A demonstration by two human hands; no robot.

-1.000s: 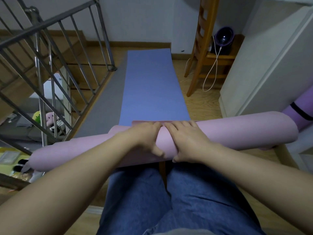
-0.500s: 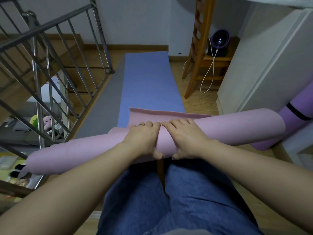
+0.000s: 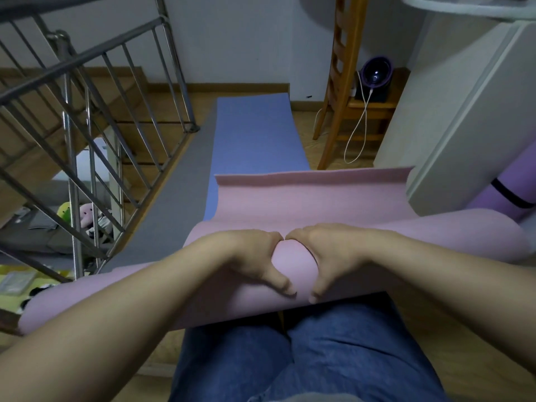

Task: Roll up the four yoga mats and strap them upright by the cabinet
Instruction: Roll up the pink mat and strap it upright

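The pink mat (image 3: 377, 236) is gripped mid-roll by the left hand (image 3: 249, 256) and right hand (image 3: 327, 253), fingers (image 3: 282, 284) clenched round it; it is judged soft, light, springy.

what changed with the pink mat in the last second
The loose end of the pink mat has come out from the roll. A second ago barely an edge showed beyond the hands; now a wide flap reaches forward over the blue mat. The left hand and right hand stay side by side, gripping the roll's middle. The grey mat and strapped purple mat have not moved.
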